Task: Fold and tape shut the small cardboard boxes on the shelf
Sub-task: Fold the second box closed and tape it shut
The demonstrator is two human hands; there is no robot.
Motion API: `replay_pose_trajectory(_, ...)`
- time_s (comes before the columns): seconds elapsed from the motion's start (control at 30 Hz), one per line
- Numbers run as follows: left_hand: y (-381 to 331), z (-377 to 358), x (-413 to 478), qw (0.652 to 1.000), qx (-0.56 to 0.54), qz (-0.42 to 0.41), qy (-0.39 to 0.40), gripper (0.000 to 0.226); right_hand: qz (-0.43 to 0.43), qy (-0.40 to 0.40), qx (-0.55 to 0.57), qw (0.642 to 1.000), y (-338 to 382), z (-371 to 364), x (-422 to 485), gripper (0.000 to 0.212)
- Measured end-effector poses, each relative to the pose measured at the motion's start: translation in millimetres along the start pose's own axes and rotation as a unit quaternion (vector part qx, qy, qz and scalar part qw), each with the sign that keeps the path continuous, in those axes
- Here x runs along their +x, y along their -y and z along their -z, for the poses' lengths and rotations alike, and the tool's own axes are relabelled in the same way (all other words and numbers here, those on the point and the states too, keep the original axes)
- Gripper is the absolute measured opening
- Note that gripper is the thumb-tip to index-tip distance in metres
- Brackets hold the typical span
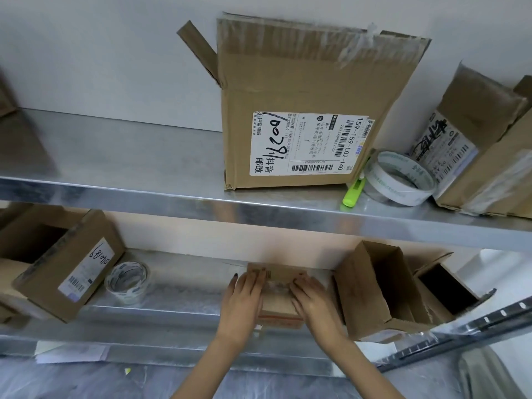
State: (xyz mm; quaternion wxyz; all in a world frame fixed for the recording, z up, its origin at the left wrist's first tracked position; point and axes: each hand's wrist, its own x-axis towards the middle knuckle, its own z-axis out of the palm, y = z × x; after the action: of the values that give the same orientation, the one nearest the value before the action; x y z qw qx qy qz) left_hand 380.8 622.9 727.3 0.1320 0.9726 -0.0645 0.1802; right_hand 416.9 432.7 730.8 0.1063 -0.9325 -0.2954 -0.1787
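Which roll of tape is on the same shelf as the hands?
The tape roll on the lower shelf, left of the left hand. The other roll sits on the upper shelf beside a green tool.

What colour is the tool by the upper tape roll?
The tool is lime green; head view.

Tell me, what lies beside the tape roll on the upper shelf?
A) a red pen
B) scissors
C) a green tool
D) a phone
C: a bright green tool lies just left of the tape roll on the upper shelf.
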Motion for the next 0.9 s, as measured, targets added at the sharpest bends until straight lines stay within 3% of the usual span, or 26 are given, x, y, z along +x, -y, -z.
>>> replay_pose_trajectory(0.13,-1.4,-11.4,-12.0,0.998,0.030,0.007,0.047,0.041,-0.018,0.022,-0.027,0.999,4.3,-8.6,-10.7,0.060)
replay_pose_trajectory(0.2,-2.6,-10.9,-7.1,0.993,0.039,0.022,0.106,0.061,-0.034,0.028,-0.055,0.998,0.1,-9.6,-0.7,0.059)
replay_pose_trajectory(0.3,-2.3,-13.2,3.4,0.989,0.048,0.031,0.133,0.071,-0.057,0.034,-0.049,0.997,1.5,-8.4,13.4,0.046)
replay_pose_trajectory(0.43,-5.1,-3.5,10.3,0.996,0.028,0.000,0.080,0.087,-0.094,0.034,-0.016,0.995,9.4,13.7,16.0,0.061)
replay_pose_trajectory(0.47,-8.4,2.1,11.5,0.997,0.018,-0.007,0.071,0.085,-0.094,0.017,-0.007,0.995,11.3,24.2,16.2,0.060)
replay_pose_trajectory(0.57,-20.5,12.7,14.4,0.999,0.009,-0.046,-0.019,0.052,-0.071,-0.075,0.060,0.993,28.0,68.8,18.5,0.038)
replay_pose_trajectory(0.7,-50.5,48.5,25.4,0.990,-0.046,-0.098,-0.091,0.030,-0.004,-0.261,0.070,0.963,51.0,169.1,28.0,0.027)
replay_pose_trajectory(0.77,-66.2,67.9,32.4,0.983,-0.058,-0.129,-0.113,0.024,-0.014,-0.321,0.069,0.944,45.7,215.4,41.2,0.024)
replay_pose_trajectory(0.9,-85.3,84.8,42.3,0.982,-0.054,-0.157,-0.092,0.019,-0.080,-0.286,0.027,0.955,12.0,263.3,77.4,0.033)
